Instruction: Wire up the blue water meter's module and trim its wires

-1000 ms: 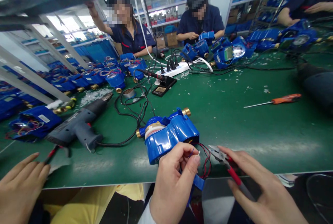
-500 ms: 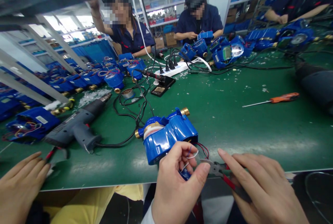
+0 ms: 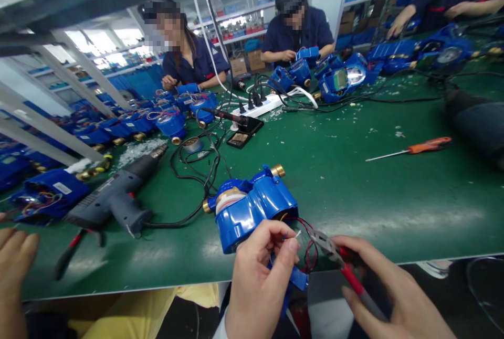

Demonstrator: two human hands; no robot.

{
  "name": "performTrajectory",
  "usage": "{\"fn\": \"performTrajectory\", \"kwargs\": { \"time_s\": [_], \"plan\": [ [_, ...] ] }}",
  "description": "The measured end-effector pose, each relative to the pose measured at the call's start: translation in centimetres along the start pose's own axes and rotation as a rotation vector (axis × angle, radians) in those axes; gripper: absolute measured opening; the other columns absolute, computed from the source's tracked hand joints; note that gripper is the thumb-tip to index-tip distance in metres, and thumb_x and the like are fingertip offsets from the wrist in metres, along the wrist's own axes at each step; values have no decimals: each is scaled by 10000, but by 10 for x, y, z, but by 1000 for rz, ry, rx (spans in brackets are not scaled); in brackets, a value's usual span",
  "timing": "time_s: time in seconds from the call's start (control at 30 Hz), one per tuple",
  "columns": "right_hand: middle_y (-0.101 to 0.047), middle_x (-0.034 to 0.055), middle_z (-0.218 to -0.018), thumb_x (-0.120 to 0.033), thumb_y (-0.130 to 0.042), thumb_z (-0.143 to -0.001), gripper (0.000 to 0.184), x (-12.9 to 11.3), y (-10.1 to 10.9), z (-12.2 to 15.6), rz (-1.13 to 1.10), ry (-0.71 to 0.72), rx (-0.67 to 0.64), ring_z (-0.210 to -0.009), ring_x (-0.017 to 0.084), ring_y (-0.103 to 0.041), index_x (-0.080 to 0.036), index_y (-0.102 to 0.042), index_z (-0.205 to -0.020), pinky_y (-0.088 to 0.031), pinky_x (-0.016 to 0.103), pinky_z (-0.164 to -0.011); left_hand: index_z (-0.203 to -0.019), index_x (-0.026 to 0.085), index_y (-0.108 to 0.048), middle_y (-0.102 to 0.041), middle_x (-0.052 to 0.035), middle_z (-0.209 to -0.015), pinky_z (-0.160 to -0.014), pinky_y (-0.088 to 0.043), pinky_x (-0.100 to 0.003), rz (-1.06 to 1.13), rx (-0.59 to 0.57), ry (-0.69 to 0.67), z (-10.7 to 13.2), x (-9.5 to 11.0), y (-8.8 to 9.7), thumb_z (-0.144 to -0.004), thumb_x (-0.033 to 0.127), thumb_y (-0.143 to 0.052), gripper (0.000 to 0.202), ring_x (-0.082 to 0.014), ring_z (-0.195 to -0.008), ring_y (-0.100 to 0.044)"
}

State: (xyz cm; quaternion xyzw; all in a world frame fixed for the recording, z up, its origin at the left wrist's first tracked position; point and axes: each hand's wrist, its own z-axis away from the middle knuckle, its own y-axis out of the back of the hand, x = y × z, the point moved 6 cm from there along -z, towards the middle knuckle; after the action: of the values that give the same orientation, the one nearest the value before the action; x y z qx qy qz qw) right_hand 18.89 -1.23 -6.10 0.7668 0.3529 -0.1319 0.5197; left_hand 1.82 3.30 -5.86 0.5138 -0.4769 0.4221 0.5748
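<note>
A blue water meter (image 3: 252,208) with brass ends lies near the front edge of the green table (image 3: 374,192). Thin red and white wires (image 3: 305,239) trail from its near side. My left hand (image 3: 258,281) pinches one of these wires between thumb and forefinger, just below the meter. My right hand (image 3: 389,297) grips red-handled cutting pliers (image 3: 338,260), whose jaws sit at the wires right beside my left fingertips.
A grey heat gun (image 3: 114,197) and black cables lie left of the meter. An orange screwdriver (image 3: 417,148) rests to the right. A soldering iron stand (image 3: 242,129), a power strip and several blue meters sit farther back. Another person's hand (image 3: 13,271) is at the lower left; workers sit across.
The pliers' jaws have come back up to the wires at my left fingertips. The hand at lower left has drawn back toward the edge. The view has shifted slightly.
</note>
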Motion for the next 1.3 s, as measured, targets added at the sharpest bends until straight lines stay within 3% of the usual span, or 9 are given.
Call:
{"fn": "performTrajectory", "kwargs": {
  "time_s": [0.5, 0.83, 1.1, 1.3],
  "plan": [
    [-689, 8, -1051, -145, -473, -786, 409, -12, -9, -2, -115, -24, 18, -897, 154, -696, -250, -523, -1178, -559, 123, -619, -850, 197, -589, -580, 13, -733, -599, -435, -188, 16, 57, -23, 4, 0, 0, -895, 320, -553, 136, -107, -644, -534],
    [-705, 83, -1040, -137, -481, -797, 363, -9, -12, 4, -60, -23, 11, -913, 220, -702, -181, -623, -1128, -555, 159, -507, -822, 198, -615, -573, 25, -711, -593, -402, -172, -8, 40, -38, 3, 2, -1, -885, 298, -557, 132, -97, -636, -500],
    [-702, 100, -1034, -139, -499, -787, 384, -4, -16, 4, -163, -72, -29, -941, 238, -698, -158, -659, -1136, -578, 165, -545, -794, 188, -615, -563, 25, -679, -568, -391, -170, -2, 53, -37, 3, 6, -3, -873, 274, -556, 131, -97, -616, -487],
    [-686, 56, -823, -122, -517, -794, 445, 4, -23, 9, -271, -147, -108, -1020, 246, -672, -167, -650, -1217, -595, 191, -706, -788, 182, -621, -565, 22, -668, -565, -394, -182, -22, 52, -40, 3, 5, -2, -857, 235, -559, 107, -101, -601, -491]
  ]
}}
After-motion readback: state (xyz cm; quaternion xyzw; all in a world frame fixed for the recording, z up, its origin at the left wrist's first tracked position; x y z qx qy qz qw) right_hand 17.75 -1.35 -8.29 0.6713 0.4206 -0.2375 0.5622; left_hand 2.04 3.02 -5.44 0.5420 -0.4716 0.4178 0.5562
